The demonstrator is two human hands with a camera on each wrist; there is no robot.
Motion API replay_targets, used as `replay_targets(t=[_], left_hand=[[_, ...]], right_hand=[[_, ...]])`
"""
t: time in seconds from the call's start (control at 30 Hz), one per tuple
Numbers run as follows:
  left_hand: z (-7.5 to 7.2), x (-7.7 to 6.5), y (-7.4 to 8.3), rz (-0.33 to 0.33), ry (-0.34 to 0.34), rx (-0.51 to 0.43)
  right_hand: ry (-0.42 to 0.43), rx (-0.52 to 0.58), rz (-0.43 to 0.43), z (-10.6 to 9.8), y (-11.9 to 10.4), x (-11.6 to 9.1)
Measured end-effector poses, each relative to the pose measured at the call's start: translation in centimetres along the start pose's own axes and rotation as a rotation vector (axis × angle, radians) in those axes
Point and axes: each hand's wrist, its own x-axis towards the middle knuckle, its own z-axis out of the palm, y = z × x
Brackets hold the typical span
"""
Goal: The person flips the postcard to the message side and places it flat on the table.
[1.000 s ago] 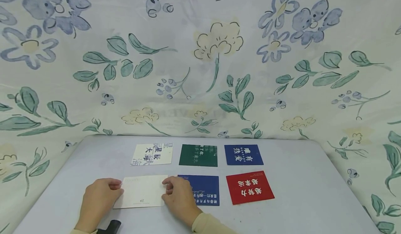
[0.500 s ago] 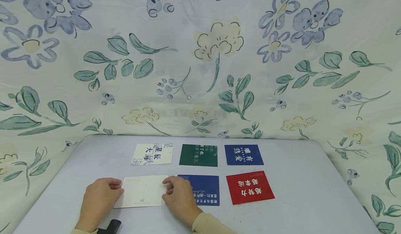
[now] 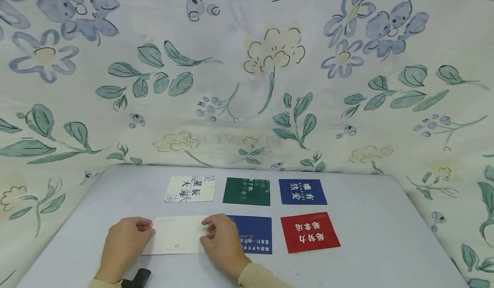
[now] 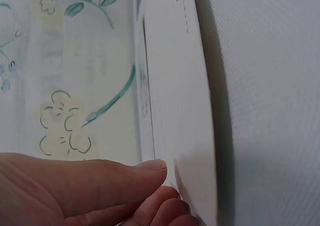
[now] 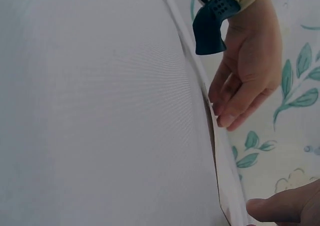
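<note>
Altogether, left hand (image 3: 124, 243) and right hand (image 3: 225, 243) fingers pinch one white card (image 3: 178, 234); five other cards (image 3: 247, 192) lie nearby.

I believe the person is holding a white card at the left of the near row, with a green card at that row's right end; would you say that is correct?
Not quite: the head view shows a red card, not a green one, at the near row's right end. The white card is indeed held at that row's left.
</note>
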Motion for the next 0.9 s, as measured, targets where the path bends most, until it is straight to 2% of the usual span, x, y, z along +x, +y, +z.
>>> replay_targets(t=[0.47,0.6,0.8,0.9], left_hand=[[-0.5,0.1,-0.3,-0.046,-0.017,-0.002],[-1.0,0.4,-0.2,-0.028,-0.023,-0.004],[-1.7,1.2,0.6,0.059,-0.016,-0.012],[-1.9,1.5,1.2,0.062,-0.009,-0.031]], right_hand=[[0.015,0.056,-0.045,-0.4,-0.5,0.4],[0.026,0.068,-0.068,-0.8,-0.8,0.9],[0.049,0.048,-0.110,-1.7,-1.1,2.1],[0.054,0.050,-0.135,-2.0,-1.1,2.7]])
